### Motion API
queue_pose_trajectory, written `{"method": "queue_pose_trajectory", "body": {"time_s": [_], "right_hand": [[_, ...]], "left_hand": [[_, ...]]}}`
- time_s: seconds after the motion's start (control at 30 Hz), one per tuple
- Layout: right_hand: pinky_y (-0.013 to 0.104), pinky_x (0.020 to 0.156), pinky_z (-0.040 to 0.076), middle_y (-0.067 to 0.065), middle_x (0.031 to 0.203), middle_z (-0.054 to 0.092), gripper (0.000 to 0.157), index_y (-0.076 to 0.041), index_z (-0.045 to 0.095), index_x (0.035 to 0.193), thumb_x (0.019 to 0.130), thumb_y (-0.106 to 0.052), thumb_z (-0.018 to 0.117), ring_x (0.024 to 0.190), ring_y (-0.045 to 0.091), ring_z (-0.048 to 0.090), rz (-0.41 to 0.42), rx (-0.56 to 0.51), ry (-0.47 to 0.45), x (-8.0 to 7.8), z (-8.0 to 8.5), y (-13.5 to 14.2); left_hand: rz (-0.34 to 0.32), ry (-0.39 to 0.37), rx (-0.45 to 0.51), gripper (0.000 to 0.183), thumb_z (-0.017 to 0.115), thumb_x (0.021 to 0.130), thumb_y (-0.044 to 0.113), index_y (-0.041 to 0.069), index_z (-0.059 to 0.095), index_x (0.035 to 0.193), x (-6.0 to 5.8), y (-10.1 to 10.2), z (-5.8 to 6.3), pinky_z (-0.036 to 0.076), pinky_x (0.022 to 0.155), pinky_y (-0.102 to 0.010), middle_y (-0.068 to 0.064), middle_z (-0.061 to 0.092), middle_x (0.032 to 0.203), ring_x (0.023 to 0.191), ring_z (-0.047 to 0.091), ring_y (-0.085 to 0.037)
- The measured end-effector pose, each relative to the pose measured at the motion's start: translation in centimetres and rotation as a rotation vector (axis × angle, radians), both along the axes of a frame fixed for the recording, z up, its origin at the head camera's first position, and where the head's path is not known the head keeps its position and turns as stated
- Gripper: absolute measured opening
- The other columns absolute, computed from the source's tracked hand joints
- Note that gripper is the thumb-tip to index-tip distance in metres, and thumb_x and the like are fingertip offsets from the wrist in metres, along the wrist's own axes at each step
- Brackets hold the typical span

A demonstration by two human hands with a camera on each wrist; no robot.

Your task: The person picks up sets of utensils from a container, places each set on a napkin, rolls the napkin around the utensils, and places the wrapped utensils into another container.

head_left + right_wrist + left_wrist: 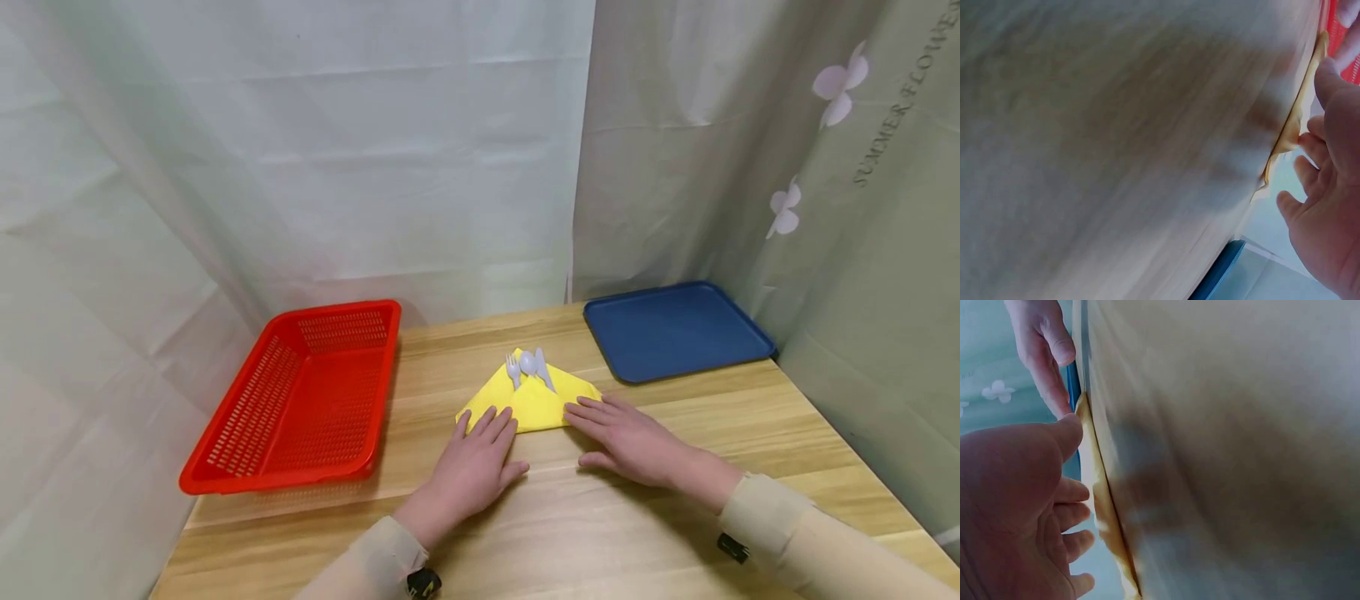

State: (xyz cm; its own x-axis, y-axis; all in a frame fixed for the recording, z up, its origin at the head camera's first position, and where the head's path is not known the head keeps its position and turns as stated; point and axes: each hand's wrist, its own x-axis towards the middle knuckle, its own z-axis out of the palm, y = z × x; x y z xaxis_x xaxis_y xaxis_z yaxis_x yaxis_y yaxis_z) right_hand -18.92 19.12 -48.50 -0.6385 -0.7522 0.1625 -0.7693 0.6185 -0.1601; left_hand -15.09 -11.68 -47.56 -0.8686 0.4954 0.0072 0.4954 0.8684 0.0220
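Note:
A yellow napkin [538, 410], folded to a triangle with its peak away from me, lies on the wooden table. Out of its middle fold stick a plastic fork [513, 372], a spoon [528, 363] and a knife [544, 372], all pale lavender. The fingertips of my left hand [474, 471] touch the napkin's near left part, fingers straight and spread. My right hand [637, 440] has its straight fingertips on the napkin's right corner. Both wrist views show the napkin's thin edge, with the left hand [1016, 500] and right hand [1329, 169] beside it.
A red plastic basket [389, 367] with slotted sides stands on the left of the table. At the back right lies a blue tray [675, 329]. Pale curtains [420, 167] hang behind and beside the wooden table [555, 533].

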Motion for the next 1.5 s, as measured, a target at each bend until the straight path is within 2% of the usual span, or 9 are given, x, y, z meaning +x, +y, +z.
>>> {"method": "queue_pose_trajectory", "body": {"time_s": [0.17, 0.4, 0.63, 0.8, 0.93, 1.2, 1.37, 1.5], "right_hand": [[0.062, 0.127, 0.034, 0.015, 0.166, 0.053, 0.071, -0.002, 0.054, 0.162, 0.108, -0.046, 0.070, 0.156, 0.036, 0.047, -0.008, 0.016, -0.044, 0.3, 0.2, 0.4], [0.059, 0.125, 0.037, 0.014, 0.166, 0.053, 0.070, -0.002, 0.056, 0.161, 0.110, -0.049, 0.066, 0.153, 0.034, 0.051, -0.007, 0.053, -0.029, 0.3, 0.1, 1.1], [0.060, 0.125, 0.037, 0.013, 0.166, 0.053, 0.070, -0.003, 0.057, 0.160, 0.110, -0.052, 0.064, 0.153, 0.034, 0.050, -0.026, 0.062, -0.049, 0.3, 0.1, 1.4], [0.061, 0.125, 0.036, 0.014, 0.163, 0.056, 0.065, -0.003, 0.060, 0.157, 0.111, -0.049, 0.063, 0.152, 0.036, 0.051, -0.046, 0.020, -0.071, 0.0, 0.1, 1.3], [0.062, 0.123, 0.040, 0.016, 0.158, 0.061, 0.060, -0.003, 0.064, 0.153, 0.111, -0.045, 0.066, 0.148, 0.040, 0.055, -0.105, -0.038, -0.059, -0.4, 0.2, 0.9], [0.060, 0.110, 0.053, 0.020, 0.145, 0.069, 0.055, 0.000, 0.069, 0.146, 0.106, -0.037, 0.077, 0.133, 0.042, 0.066, -0.289, -0.124, 0.035, -1.2, 0.5, -0.5], [0.060, 0.104, 0.057, 0.021, 0.140, 0.072, 0.052, 0.002, 0.071, 0.142, 0.104, -0.033, 0.079, 0.127, 0.043, 0.069, -0.422, -0.115, 0.056, -1.5, 0.8, -1.3], [0.057, 0.098, 0.059, 0.020, 0.134, 0.073, 0.055, 0.002, 0.071, 0.141, 0.103, -0.037, 0.080, 0.120, 0.042, 0.070, -0.487, -0.081, 0.054, -1.9, 0.9, -1.8]], "left_hand": [[0.001, -0.044, 0.006, 0.077, 0.058, 0.111, 0.059, 0.004, 0.051, 0.164, 0.7, -0.5, -0.3, 0.027, 0.129, -0.064, -0.014, 0.047, 0.171, 0.158, 0.043, -0.035], [0.017, -0.096, 0.009, 0.079, 0.061, 0.110, 0.057, 0.002, 0.049, 0.165, 1.0, -1.5, -0.1, 0.027, 0.129, -0.065, -0.015, 0.045, 0.172, 0.158, 0.043, -0.037], [0.007, -0.109, -0.001, 0.077, 0.060, 0.111, 0.057, 0.004, 0.049, 0.165, 1.0, -1.7, 0.4, 0.026, 0.128, -0.067, -0.014, 0.046, 0.171, 0.157, 0.044, -0.037], [0.022, -0.076, -0.018, 0.076, 0.057, 0.111, 0.059, 0.005, 0.052, 0.164, 0.6, -1.1, 0.4, 0.027, 0.128, -0.068, -0.013, 0.050, 0.169, 0.157, 0.045, -0.037], [0.025, -0.051, -0.012, 0.075, 0.056, 0.112, 0.059, 0.006, 0.051, 0.164, 0.4, 0.0, 0.8, 0.028, 0.128, -0.065, -0.012, 0.048, 0.170, 0.158, 0.043, -0.037], [-0.038, -0.011, 0.007, 0.072, 0.053, 0.113, 0.058, 0.009, 0.052, 0.165, -0.2, 2.5, 0.9, 0.028, 0.129, -0.061, -0.009, 0.045, 0.173, 0.160, 0.041, -0.032], [-0.060, 0.003, 0.012, 0.067, 0.050, 0.115, 0.055, 0.010, 0.052, 0.165, -0.8, 3.4, 0.5, 0.028, 0.130, -0.060, -0.007, 0.045, 0.173, 0.160, 0.040, -0.030], [-0.073, -0.001, 0.011, 0.067, 0.048, 0.116, 0.055, 0.011, 0.051, 0.166, -1.2, 3.9, 0.4, 0.028, 0.130, -0.059, -0.007, 0.044, 0.174, 0.161, 0.038, -0.030]]}}
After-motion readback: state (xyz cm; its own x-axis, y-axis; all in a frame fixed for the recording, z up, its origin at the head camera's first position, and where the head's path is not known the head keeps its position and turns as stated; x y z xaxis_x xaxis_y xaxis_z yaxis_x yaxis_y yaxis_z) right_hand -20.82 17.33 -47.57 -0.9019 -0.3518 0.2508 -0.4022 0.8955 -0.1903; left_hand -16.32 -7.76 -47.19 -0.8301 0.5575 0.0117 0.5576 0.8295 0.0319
